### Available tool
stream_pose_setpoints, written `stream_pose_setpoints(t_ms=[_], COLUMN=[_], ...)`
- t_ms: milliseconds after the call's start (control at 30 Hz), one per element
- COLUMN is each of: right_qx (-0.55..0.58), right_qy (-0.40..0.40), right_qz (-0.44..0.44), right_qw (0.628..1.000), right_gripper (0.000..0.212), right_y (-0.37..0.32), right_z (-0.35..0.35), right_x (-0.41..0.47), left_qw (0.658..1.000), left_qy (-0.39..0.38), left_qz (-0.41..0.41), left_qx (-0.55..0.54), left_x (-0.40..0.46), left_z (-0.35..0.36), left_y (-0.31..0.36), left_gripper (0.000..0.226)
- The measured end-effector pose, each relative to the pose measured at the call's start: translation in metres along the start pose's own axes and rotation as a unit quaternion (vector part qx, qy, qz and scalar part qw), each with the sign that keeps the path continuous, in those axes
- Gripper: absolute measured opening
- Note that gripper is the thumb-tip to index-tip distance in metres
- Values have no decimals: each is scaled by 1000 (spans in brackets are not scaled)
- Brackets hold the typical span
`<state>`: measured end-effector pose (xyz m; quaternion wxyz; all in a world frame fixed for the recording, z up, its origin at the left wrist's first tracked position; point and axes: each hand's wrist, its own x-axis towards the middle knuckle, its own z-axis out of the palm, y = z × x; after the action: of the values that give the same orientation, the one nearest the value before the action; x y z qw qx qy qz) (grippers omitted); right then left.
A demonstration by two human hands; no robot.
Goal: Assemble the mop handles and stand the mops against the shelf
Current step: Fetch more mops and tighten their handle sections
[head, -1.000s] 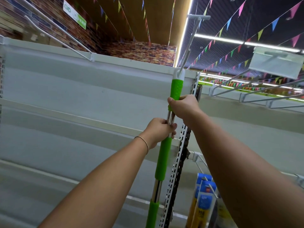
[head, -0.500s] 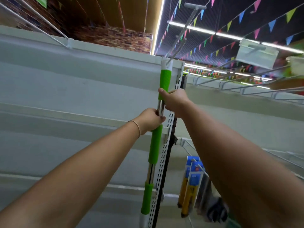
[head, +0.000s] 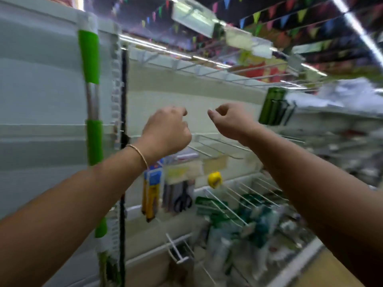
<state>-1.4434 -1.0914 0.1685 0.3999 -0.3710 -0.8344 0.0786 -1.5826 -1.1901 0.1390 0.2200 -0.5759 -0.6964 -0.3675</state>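
The mop handle, silver with bright green grips and a white top cap, stands upright on its own against the grey shelf at the left, beside the perforated upright. My left hand with a thin bracelet hovers well right of the handle, fingers loosely curled around nothing. My right hand is level with it, a little further right, also loosely curled and holding nothing. The mop's lower end is hidden behind my left forearm. The picture is blurred by head motion.
White wire hooks jut from the shelf panel ahead. Packaged goods hang below: blue-and-yellow packs, scissors, a yellow item. Green packets fill wire racks at the lower right. A dark green object hangs at the right.
Both hands have let go of the mop handle and moved right. My head has turned right, so the handle now sits at the left of the view, leaning on the shelf.
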Motion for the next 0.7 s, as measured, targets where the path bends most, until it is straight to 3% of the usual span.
stream_pose_setpoints(t_ms=[300,700], right_qx=[-141,-155], right_qy=[39,67], right_qz=[85,207], right_qw=[986,964], right_gripper=[44,36], right_y=[160,375], right_z=[-139,-289], right_x=[-50,-139], left_qw=[987,948], left_qy=[-74,-190], left_qz=[106,157], left_qx=[-100,-200], left_x=[32,43], left_z=[91,241], left_y=[183,389], left_gripper=[41,40])
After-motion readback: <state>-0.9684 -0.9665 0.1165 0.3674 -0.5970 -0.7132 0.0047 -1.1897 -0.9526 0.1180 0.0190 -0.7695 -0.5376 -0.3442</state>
